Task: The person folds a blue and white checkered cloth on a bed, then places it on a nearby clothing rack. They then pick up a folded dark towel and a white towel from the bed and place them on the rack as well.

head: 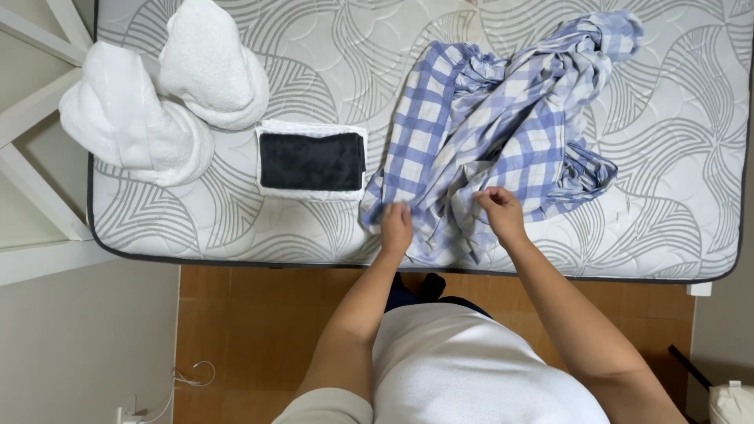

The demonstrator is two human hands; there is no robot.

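A crumpled blue-and-white checked garment (pixel 510 133) lies spread over the right half of a quilted grey-patterned mattress (pixel 675 228). My left hand (pixel 397 228) pinches the garment's near edge at its left corner. My right hand (pixel 501 212) grips a fold of the same cloth a little to the right. Both hands sit close to the mattress's front edge.
A folded dark cloth on a folded white towel (pixel 312 161) lies left of the garment. Two bulky white rolled towels (pixel 157 102) sit at the mattress's far left corner. White bed-frame slats (pixel 31 118) run along the left. Wooden floor (pixel 259 330) lies below, with a cable (pixel 188 381).
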